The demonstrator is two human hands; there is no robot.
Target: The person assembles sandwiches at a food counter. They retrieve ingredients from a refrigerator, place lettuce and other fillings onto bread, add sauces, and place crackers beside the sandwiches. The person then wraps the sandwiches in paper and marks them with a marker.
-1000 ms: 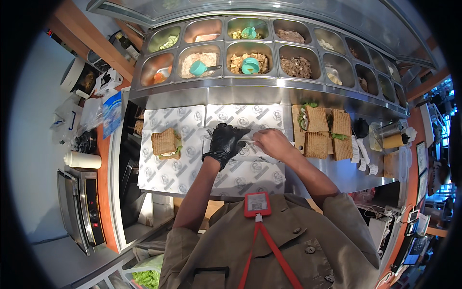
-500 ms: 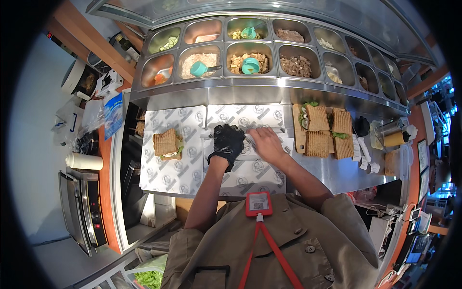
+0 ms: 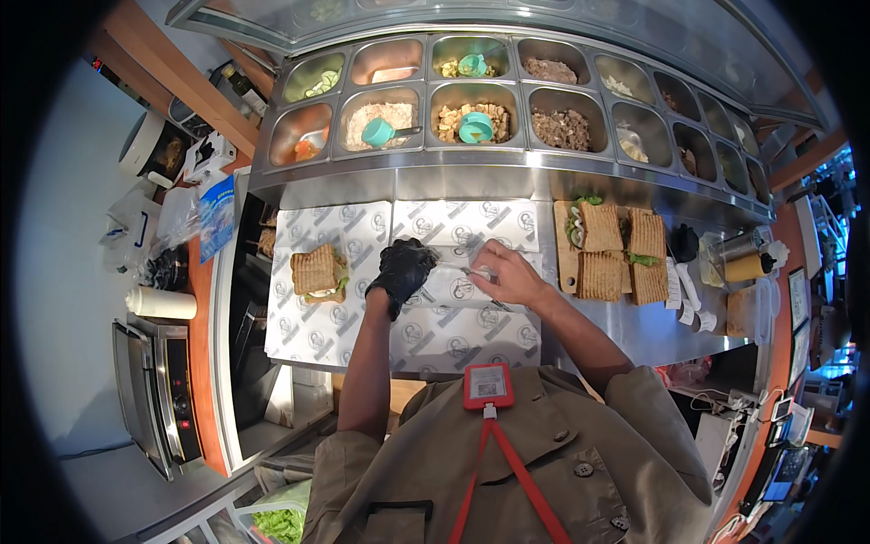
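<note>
Between my hands lies a folded piece of printed white wrapping paper (image 3: 450,286), resting on larger printed sheets (image 3: 453,337). My left hand (image 3: 403,272), in a black glove, is curled closed at the left end of the fold. Bare, my right hand (image 3: 509,276) bends its fingers in a pinch at the paper's right part. What the folded paper holds, if anything, is hidden. To the left, a toasted sandwich (image 3: 314,271) with lettuce and a white filling sits on another printed sheet (image 3: 299,331).
Several grilled sandwiches (image 3: 600,275) stand on a wooden board (image 3: 567,263) at the right. Behind the counter run metal ingredient pans (image 3: 566,118), some with turquoise scoops (image 3: 476,128). Sauce bottles (image 3: 745,266) stand far right. A contact grill (image 3: 149,390) is at left.
My gloved left hand has shifted left along the fold. My right hand's fingers, formerly stretched flat on the paper, are now bent into a pinch. The view has moved slightly.
</note>
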